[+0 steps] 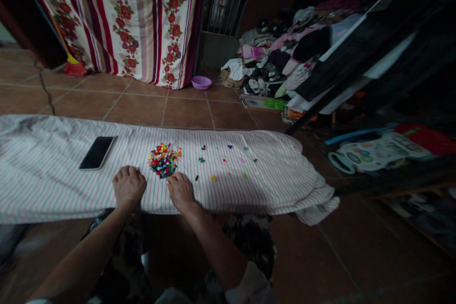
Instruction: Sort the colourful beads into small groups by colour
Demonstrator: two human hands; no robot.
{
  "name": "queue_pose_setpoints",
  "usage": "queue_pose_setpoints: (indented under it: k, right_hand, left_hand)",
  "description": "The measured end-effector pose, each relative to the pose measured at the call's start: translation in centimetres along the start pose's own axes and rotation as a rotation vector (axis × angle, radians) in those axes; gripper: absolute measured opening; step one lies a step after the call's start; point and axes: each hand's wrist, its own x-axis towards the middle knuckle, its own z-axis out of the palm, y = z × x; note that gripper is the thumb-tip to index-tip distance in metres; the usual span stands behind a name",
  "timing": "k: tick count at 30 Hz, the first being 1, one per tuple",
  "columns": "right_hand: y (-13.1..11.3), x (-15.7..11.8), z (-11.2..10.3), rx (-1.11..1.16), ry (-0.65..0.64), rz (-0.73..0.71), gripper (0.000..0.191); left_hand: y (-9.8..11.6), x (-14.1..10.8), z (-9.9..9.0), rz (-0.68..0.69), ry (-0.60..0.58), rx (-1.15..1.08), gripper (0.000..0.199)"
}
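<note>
A heap of small multicoloured pieces (164,159) lies on the striped cloth (71,190). At the heap's lower right edge is my right hand (181,191), its fingers bent down together; what they hold, if anything, is too small to name. My left hand (128,184) rests on the cloth to the left of the heap, with the fingers curled under and their tips hidden. Right of the heap lie small separate groups sorted by colour, among them green pieces (201,160), yellow pieces (213,177), dark blue pieces (230,147) and lime pieces (244,175).
A phone (97,153) lies on the cloth at the left. Beyond the cloth, a purple basin (201,82) stands on the tiled floor near a floral curtain (131,19). Piled clothes (285,52) fill the back right, and a colourful toy (377,152) is at the right.
</note>
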Motion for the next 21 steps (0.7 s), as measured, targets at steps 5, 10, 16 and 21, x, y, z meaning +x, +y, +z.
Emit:
queue_pose_setpoints:
  k: [5, 10, 16, 21]
  right_hand:
    - [0.0, -0.5, 1.1, -0.054, 0.030, 0.010, 0.018]
    - [0.1, -1.3, 1.2, -0.096, 0.020, -0.027, 0.017]
    - [0.3, -2.5, 0.3, -0.069, 0.039, -0.050, 0.022]
    - [0.9, -3.0, 0.3, -0.059, 0.025, -0.058, 0.018]
  left_hand:
    - [0.1, 0.0, -0.2, 0.006, -0.009, 0.000, 0.031]
    - [0.2, 0.0, -0.6, 0.008, -0.038, 0.009, 0.031]
    - [0.0, 0.0, -0.4, 0.017, -0.024, 0.027, 0.031]
    - [0.1, 0.0, -0.6, 0.005, -0.054, 0.021, 0.033]
